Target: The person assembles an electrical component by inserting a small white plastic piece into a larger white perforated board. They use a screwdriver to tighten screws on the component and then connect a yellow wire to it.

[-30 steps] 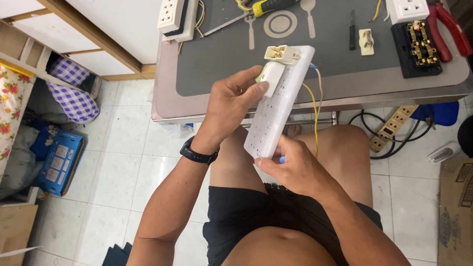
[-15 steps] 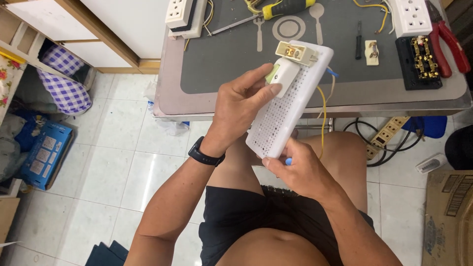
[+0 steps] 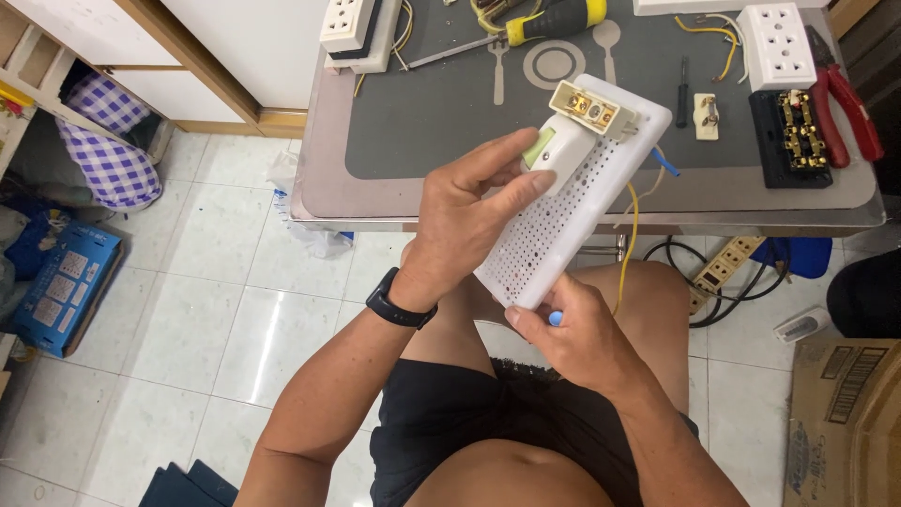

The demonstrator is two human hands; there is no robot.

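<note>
The left hand (image 3: 465, 221) grips a white perforated board (image 3: 563, 211) along its edge, thumb pressed on the white switch (image 3: 560, 150). The right hand (image 3: 577, 338), just below, pinches the board's lower corner.

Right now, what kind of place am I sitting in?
Probably a home electrical repair corner. The table holds socket blocks, red pliers and a screwdriver. The left hand and right hand hold a perforated white board over a tiled floor.
</note>
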